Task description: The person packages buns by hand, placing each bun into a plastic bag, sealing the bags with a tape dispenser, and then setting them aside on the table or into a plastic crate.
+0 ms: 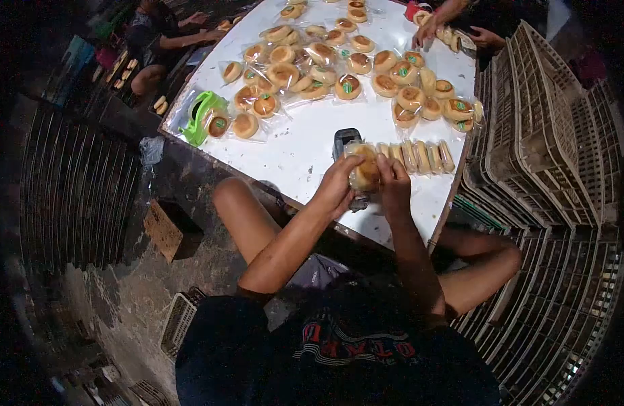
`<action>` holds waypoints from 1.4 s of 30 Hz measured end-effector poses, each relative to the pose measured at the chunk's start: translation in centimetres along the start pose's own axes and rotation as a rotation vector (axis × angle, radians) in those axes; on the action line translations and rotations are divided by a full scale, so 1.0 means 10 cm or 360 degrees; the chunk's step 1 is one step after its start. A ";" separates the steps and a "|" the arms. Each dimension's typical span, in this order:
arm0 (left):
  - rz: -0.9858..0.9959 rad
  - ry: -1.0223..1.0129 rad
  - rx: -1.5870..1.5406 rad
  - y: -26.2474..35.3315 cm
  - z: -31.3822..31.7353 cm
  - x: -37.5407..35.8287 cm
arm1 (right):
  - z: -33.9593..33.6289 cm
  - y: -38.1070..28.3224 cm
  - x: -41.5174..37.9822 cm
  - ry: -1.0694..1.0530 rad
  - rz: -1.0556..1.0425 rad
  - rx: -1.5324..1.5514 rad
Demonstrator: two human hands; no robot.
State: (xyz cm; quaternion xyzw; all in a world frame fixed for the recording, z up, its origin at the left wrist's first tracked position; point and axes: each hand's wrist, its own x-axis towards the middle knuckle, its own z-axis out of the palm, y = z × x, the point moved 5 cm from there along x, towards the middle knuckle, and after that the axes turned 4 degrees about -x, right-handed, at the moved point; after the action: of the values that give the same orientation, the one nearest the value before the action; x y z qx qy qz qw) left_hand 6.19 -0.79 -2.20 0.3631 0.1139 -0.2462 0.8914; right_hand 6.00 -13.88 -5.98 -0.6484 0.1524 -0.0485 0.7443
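Person seated at a white table (pixel 291 159), both bare hands together over the near edge. Left hand (pixel 335 188) gripping one side of a clear-wrapped round bun (pixel 364 176), thumb across its face; right hand (pixel 395 193) closed at the bun's other side, fingers bent up against the wrapper. Bun is between the two hands, browned face showing, above the table near its front edge. Dark grey object (pixel 346 139) just behind the hands, partly hidden by them, can't tell what it is. Row of wrapped buns (pixel 423 158) standing on edge, side by side, just right of the held bun. Many more wrapped buns (pixel 283 73) scattered and overlapping over the middle and far part of the table, several with small green labels. Bright green dispenser (pixel 205 116) at the table's left edge, a wrapped bun right beside it. Far right, a co-worker's hand (pixel 428 32) reaches over the table edge near some buns; another person's arm (pixel 185 40) at far left. Stacked plastic crates (pixel 538 145) right of the table; wooden box (pixel 164 230) and a light basket (pixel 178 325) on the floor, left.
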 end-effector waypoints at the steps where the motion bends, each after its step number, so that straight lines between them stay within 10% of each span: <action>1: 0.0083 0.0058 0.0006 0.08 -0.04 0.01 | -0.01 0.22 0.07 -0.0108 0.0141 -0.0096; 5: 0.0336 0.0154 -0.0020 0.33 -0.23 0.08 | -0.04 0.87 0.08 -0.0483 0.0600 -0.0434; 11: 0.0262 0.0056 -0.0028 0.42 -0.35 0.03 | -0.05 0.26 -0.25 -0.0901 -0.0163 -0.0617; 15: 0.0152 -0.0145 0.0203 0.32 -0.19 -0.08 | -0.46 0.28 -0.08 -0.0762 0.0013 -0.2024; 24: 0.0152 -0.0301 0.1125 -0.04 -0.05 -0.02 | -0.13 -0.69 -0.07 -0.0997 -0.0537 -0.0851; 30: -0.0315 -0.0388 0.0452 -0.17 -0.05 0.02 | -0.65 -0.02 0.18 -0.0747 -0.0266 -0.0932; 34: -0.0534 -0.0363 0.0185 -0.28 0.00 0.02 | -0.44 -0.62 -0.12 -0.0952 -0.0739 -0.1072; 39: -0.0201 -0.0045 0.0324 -0.19 -0.09 0.24 | -1.04 -0.86 0.37 0.0205 -0.0543 -0.0638; 42: -0.0151 -0.0070 0.0454 -0.28 -0.18 0.39 | -1.43 -0.94 0.58 0.1017 -0.1234 -0.0981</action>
State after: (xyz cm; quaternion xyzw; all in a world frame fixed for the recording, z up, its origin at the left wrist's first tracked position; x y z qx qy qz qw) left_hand 8.00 -2.60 -6.58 0.4749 0.0753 -0.3097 0.8203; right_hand 8.52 -30.51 0.71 -0.7964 0.1281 -0.4634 0.3668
